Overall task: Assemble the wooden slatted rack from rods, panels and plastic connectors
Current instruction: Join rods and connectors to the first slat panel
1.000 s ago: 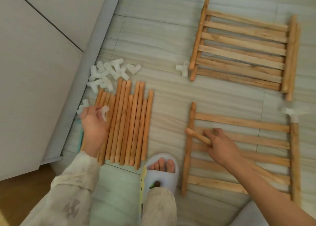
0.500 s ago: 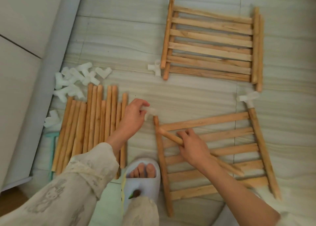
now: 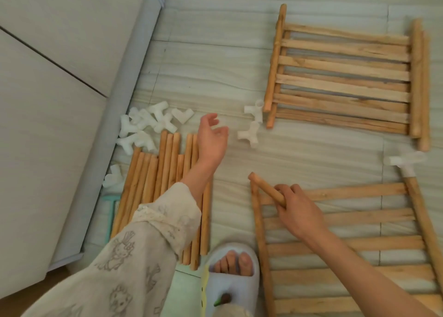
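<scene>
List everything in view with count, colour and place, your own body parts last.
loose rods: about a dozen, tan, laid side by side on the floor at left
held rod: one, tan, in the right hand
slatted panels: two stacked at upper right; a third at lower right
plastic connectors: a white pile left of the rods; two at centre; one capping the near panel's rail
slipper: one, pale, bottom centre
left hand: empty
right hand: grips the rod
</scene>
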{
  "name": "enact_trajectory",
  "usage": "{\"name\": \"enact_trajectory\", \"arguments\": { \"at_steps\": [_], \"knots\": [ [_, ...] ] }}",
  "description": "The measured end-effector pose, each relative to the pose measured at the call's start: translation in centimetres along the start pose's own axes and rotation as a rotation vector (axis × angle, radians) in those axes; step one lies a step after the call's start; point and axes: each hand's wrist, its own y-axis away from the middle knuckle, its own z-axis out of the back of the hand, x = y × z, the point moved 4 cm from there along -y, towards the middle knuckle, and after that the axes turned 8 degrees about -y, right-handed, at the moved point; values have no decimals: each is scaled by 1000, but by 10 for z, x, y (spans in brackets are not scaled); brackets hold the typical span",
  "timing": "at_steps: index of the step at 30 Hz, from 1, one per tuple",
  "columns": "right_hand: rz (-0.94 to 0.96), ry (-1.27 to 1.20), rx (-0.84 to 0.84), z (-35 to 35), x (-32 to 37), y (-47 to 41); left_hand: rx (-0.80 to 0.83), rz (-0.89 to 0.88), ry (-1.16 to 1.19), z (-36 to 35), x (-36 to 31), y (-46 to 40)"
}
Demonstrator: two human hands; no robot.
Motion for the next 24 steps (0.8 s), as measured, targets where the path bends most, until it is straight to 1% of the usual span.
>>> {"name": "enact_trajectory", "arguments": {
  "at_steps": [3,4,5,7,9,10,14,16,18,19,20,22,24],
  "knots": [
    [12,0,32,2,2,-5,-241,-218,-506,34,4,-19],
    [10,8,39,2,2,-7,-280,-243,-642,44,8,-27],
    [8,17,46,2,3,-8,-274,-233,-745,52,14,-37],
    [6,23,56,1,4,-9,-145,-189,-836,59,26,-57],
    [11,0,52,0,6,-9,5,-144,-798,56,35,-68],
    [14,-17,50,-1,7,-8,25,-136,-768,54,36,-70],
    [41,-86,72,-8,17,-8,-56,-187,-640,48,24,-62],
    [51,-67,93,-11,20,-8,-76,-230,-532,48,12,-44],
    [63,-39,98,-12,20,-6,-58,-287,-484,43,5,-16],
    [59,-38,98,-12,19,-5,-11,-277,-441,38,6,1],
    [53,-39,97,-12,17,-3,58,-215,-356,32,11,18],
    [46,-33,85,-12,16,-1,209,-29,-134,17,25,46],
    [31,-36,91,-12,16,0,284,68,-34,7,34,62]
  ]
}}
